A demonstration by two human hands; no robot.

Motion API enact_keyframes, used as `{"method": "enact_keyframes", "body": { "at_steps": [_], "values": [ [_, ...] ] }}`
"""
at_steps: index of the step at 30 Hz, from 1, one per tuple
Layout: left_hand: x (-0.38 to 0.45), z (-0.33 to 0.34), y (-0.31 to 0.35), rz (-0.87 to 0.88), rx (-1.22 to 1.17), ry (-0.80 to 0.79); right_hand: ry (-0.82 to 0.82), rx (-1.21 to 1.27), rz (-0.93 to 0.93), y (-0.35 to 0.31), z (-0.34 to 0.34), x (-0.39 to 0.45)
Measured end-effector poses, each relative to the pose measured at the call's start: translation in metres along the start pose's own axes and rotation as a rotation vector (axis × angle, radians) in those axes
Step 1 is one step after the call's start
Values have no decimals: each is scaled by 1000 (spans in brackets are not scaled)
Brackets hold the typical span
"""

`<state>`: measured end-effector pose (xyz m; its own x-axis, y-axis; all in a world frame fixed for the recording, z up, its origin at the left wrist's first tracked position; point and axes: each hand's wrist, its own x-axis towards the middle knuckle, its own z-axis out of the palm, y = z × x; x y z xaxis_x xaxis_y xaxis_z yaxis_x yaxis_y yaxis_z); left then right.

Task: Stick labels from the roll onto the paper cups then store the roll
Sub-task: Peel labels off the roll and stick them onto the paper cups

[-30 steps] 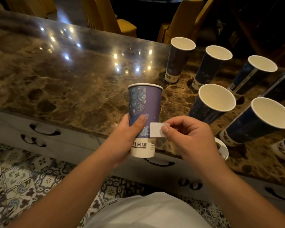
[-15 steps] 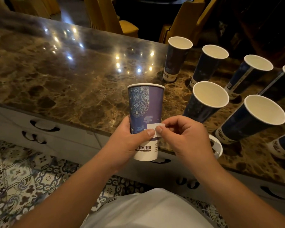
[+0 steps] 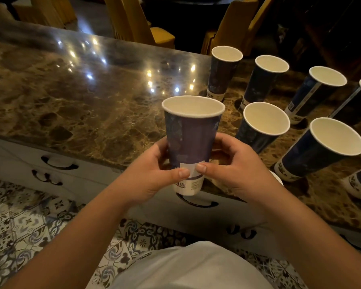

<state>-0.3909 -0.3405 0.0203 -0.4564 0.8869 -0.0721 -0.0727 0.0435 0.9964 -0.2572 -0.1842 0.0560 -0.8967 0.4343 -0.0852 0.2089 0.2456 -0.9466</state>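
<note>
Since a second ago the right hand (image 3: 236, 170) has let go of the label (image 3: 189, 168) and wrapped round the cup (image 3: 191, 142), which has tipped its mouth toward the camera. The counter (image 3: 81, 97) carries more cups (image 3: 265, 124) from one to three o'clock. Left hand (image 3: 154, 174) also grips the cup, both thumbs pressing the label flat at six o'clock on its wall, likely to seat the adhesive.

Polished brown marble worktop (image 3: 81, 105), glossy with lamp glints. Matt purple paper cup (image 3: 191, 142) bearing a smooth white label (image 3: 191, 170). Patterned tile floor (image 3: 19, 222) at seven o'clock.
</note>
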Motion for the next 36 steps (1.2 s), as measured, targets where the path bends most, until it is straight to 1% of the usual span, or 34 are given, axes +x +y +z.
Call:
{"method": "enact_keyframes", "body": {
  "at_steps": [2,6,9,13,17,24,30,32,34,36],
  "values": [
    [5,-6,3,23,114,36,37,-96,-17,2,0,7],
    [28,-19,7,83,285,138,94,-119,-4,4,3,26],
    [53,-31,6,92,386,167,213,-148,8,8,9,45],
    [77,-42,-4,113,429,158,299,-193,18,17,14,65],
    [89,-48,-17,139,498,189,330,-270,7,27,16,78],
    [96,-51,-29,118,507,184,320,-402,3,41,19,87],
    [93,-50,-31,92,526,161,284,-436,20,41,18,86],
    [90,-49,-32,63,545,165,265,-444,57,37,17,79],
    [82,-45,-35,36,555,253,215,-460,101,31,14,65],
    [65,-36,-37,72,510,411,153,-480,111,25,10,43]
  ]
}}
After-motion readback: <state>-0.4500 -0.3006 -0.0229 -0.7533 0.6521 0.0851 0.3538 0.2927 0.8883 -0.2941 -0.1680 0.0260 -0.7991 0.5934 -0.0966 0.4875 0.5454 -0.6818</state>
